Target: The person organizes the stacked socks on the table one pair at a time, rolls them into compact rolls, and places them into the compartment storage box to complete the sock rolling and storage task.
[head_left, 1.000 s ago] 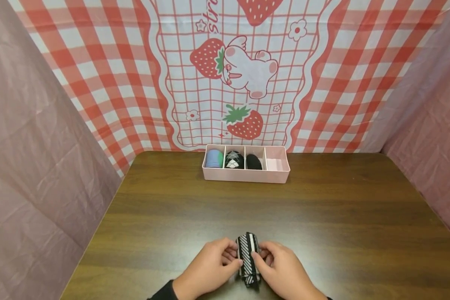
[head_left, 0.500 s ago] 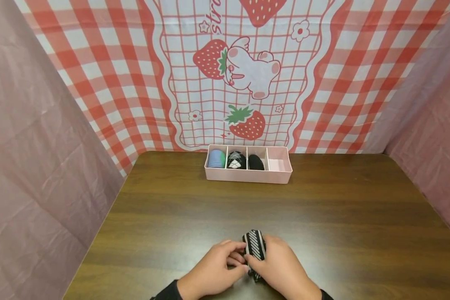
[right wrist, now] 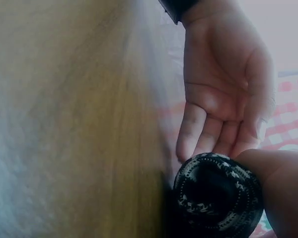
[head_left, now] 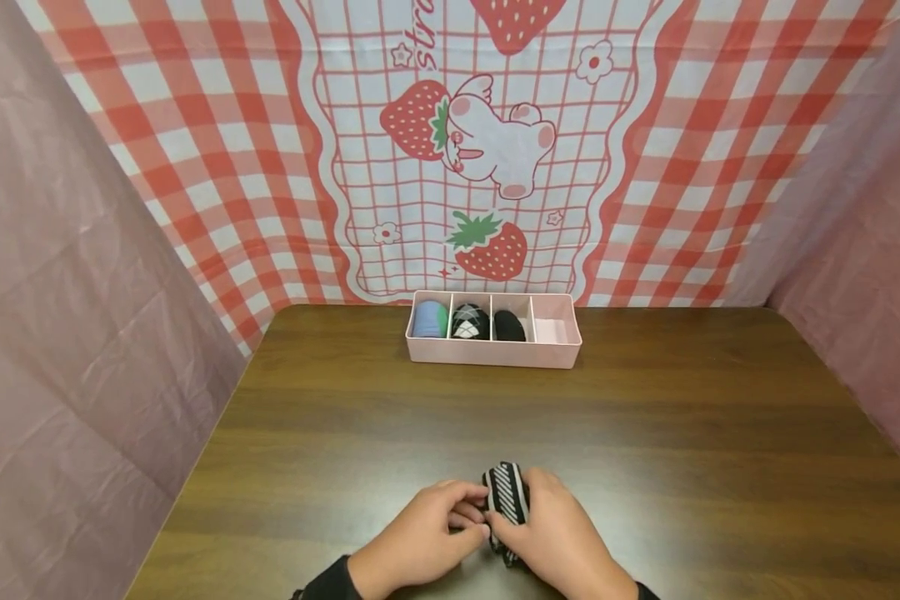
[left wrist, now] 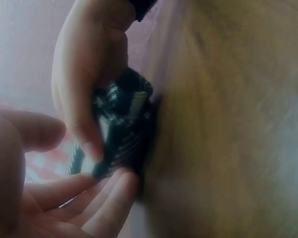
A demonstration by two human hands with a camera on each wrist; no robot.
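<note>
A rolled-up sock, black with white stripes and patterning, stands close over the table before me. My right hand grips it from the right, thumb across its near side. In the right wrist view the spiral end of the rolled sock shows. My left hand is at its left side, fingertips touching the roll. The left wrist view has the left thumb apart from the sock, with the fingers fairly straight against it. Most of the right fingers are hidden behind the roll.
At the back of the wooden table stands a pink divided box. It holds a blue-green rolled sock, an argyle one and a black one; its rightmost compartment is bare. A checked strawberry cloth hangs behind.
From pinching it between both hands, the right hand has moved round the sock into a fuller grip. The roll has shifted slightly right and tilted, and the left hand has loosened to a touch.
</note>
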